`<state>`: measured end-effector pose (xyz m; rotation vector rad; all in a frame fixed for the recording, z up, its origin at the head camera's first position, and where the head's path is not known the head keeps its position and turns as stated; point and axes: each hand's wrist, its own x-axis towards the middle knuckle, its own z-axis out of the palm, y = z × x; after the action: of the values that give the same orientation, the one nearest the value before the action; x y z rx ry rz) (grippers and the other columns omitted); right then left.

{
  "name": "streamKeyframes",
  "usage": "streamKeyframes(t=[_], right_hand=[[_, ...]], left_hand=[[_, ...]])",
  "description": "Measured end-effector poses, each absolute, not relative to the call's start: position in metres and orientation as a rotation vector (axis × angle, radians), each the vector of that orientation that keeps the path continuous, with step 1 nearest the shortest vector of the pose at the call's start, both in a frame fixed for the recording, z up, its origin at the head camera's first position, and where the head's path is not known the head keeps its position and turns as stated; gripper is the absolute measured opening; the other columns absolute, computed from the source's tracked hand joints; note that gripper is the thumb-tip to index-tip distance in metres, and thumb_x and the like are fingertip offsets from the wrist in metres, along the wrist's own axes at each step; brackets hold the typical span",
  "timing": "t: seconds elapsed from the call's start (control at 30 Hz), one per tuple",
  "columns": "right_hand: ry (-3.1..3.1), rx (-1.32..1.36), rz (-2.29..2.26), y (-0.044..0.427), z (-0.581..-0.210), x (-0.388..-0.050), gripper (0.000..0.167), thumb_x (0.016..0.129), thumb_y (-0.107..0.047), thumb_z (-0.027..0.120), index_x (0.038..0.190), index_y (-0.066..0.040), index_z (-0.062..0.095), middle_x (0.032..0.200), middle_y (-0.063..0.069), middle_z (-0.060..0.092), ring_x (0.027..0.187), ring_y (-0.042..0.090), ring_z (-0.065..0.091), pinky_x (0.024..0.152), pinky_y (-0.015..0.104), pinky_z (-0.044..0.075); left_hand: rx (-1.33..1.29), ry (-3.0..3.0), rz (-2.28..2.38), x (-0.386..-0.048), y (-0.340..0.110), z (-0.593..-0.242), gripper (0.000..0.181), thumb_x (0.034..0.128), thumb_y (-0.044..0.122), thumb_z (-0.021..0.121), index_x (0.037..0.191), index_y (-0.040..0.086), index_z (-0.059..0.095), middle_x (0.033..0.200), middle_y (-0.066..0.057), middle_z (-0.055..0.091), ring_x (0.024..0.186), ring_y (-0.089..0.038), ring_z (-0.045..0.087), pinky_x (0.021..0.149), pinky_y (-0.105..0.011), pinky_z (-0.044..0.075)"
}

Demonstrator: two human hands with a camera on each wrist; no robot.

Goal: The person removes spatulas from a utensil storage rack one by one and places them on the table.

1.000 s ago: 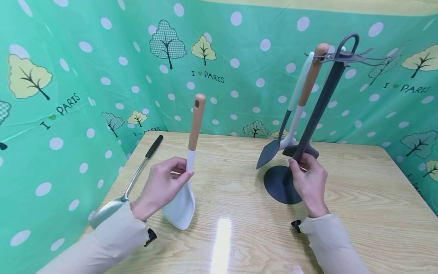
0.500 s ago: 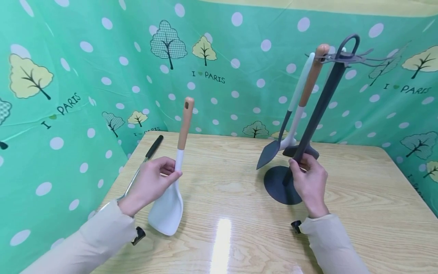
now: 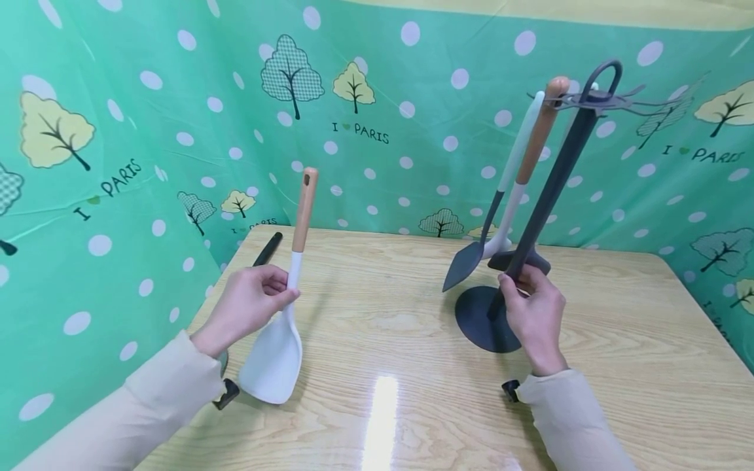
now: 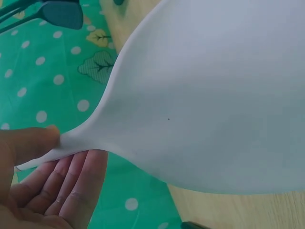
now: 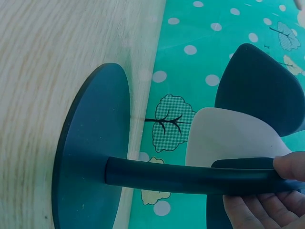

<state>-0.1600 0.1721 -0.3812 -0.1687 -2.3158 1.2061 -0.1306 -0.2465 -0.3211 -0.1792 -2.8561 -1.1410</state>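
Note:
My left hand (image 3: 241,304) pinches a white turner (image 3: 271,363) with a wooden handle at its neck. The turner stands tilted, handle up, blade low over the table. In the left wrist view its broad white blade (image 4: 200,105) fills the right side, thumb above the neck and fingers below. My right hand (image 3: 536,320) grips the lower post of a dark utensil stand (image 3: 554,193) with a round base. On the stand hang a grey turner (image 3: 463,265) with a mint handle, a white utensil with a wooden handle (image 3: 537,144), and another dark-headed utensil (image 3: 538,260).
A metal utensil with a black handle (image 3: 269,249) lies at the table's left side, mostly hidden behind my left hand and sleeve. The wooden table (image 3: 377,314) backs onto a green dotted curtain (image 3: 383,170). Hooks (image 3: 642,104) spread from the stand's top.
My left hand has carried the white turner to the left, now covering much of the metal utensil. My right hand and the stand have stayed in place.

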Motion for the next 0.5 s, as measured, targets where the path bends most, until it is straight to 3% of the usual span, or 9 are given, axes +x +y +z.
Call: streamKeyframes(t=[0.5], right_hand=[[-2.321,-0.173,1.204,0.172,-0.382,-0.16,0.023,0.092,-0.024,0.062,0.102,-0.004,0.066,0.092,0.008,0.066,0.09,0.019,0.067,0.08,0.042,0.056]], left_hand=[[-0.054,-2.991,-1.145,-0.144,-0.266,-0.328,0.019,0.0852,0.014,0.071,0.096,-0.001,0.066,0.083,-0.008,0.068,0.066,-0.016,0.066,0.059,-0.029,0.055]])
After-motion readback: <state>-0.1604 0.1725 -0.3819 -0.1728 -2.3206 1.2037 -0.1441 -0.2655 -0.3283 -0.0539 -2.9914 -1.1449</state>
